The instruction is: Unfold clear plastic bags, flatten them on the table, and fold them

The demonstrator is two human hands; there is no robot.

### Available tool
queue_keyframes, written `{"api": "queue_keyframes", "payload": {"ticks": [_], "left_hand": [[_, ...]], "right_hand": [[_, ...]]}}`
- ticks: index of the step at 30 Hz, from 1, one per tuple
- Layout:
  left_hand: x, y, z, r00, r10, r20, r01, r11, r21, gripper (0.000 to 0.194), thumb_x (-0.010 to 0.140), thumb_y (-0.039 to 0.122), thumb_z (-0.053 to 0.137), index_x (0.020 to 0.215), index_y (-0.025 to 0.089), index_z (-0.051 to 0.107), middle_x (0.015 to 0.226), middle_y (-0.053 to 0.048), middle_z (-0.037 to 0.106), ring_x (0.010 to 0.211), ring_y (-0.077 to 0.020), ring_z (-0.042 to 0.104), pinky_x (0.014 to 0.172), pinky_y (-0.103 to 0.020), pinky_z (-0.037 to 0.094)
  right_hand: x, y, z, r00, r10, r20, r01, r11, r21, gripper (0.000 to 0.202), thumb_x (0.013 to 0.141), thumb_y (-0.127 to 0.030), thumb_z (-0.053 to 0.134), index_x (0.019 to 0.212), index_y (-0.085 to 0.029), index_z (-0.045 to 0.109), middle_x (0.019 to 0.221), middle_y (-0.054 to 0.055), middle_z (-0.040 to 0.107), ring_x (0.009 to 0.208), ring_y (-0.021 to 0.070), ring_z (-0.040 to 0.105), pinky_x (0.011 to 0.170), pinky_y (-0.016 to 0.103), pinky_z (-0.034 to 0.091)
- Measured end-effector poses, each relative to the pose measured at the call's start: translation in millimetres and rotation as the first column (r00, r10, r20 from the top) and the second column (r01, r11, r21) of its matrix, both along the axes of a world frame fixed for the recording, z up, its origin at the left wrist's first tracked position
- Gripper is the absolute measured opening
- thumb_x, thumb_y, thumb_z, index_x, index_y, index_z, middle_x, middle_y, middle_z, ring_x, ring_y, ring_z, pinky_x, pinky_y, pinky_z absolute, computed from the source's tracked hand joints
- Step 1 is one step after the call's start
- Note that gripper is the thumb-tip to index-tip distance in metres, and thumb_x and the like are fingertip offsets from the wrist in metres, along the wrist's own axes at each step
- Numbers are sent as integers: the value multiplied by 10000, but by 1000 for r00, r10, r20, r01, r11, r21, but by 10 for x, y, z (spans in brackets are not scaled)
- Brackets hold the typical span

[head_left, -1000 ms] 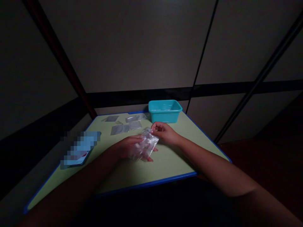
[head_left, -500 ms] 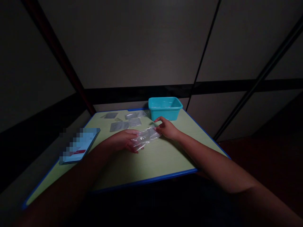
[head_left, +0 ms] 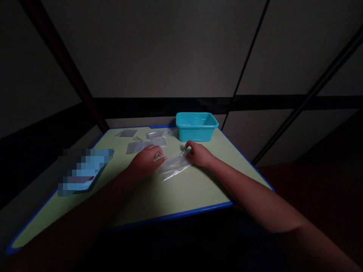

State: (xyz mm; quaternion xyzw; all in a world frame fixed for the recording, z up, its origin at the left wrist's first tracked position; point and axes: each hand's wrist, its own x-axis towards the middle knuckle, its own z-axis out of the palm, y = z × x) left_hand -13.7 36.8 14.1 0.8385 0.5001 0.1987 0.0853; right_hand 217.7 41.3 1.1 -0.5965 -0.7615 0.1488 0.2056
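Note:
A clear plastic bag stretches between my two hands over the middle of the table. My left hand is closed with its thumb and fingers pinching the bag's left upper edge. At the other end, my right hand grips the upper right corner between thumb and fingers, its index finger bent. Beyond my left hand lie several flat packets: a greyish one partly behind the hand, one beside it, a clear one farther back and a dark one at the far left.
A turquoise plastic basket stands at the table's back right, just beyond my right hand. At the left edge lies a light-blue booklet-like item, partly blurred out. The pale green table has a blue rim and stands against a panelled wall.
My left hand has turned over from under the bag, palm up, to pinching its upper edge from above. The right hand keeps its hold. The view has shifted slightly.

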Motion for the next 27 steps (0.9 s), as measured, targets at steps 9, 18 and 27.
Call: {"api": "queue_keyframes", "payload": {"ticks": [9,18,27], "left_hand": [[22,-31,6,993,-118,2,117,985,-130,167,784,339,457,746,192,527,711,-7,540,675,-171,496,599,-271,325],[-50,11,9,986,-73,-149,41,977,-207,252,679,425,592,682,209,462,721,-7,560,709,-191,525,601,-272,344],[-90,92,-32,981,29,-193,-67,978,-196,185,738,380,541,731,195,551,835,-67,654,858,-230,586,733,-299,414]], "right_hand": [[25,-71,59,982,111,151,-142,967,210,216,794,-238,617,1004,-188,620,990,87,618,886,205,563,740,282,402],[21,56,-100,967,252,25,-253,950,184,171,787,-182,631,955,-169,661,1014,88,659,978,215,553,877,346,399],[43,103,-77,997,59,57,-67,986,152,126,788,-269,646,894,-204,666,991,67,652,984,229,511,849,367,362]]}}
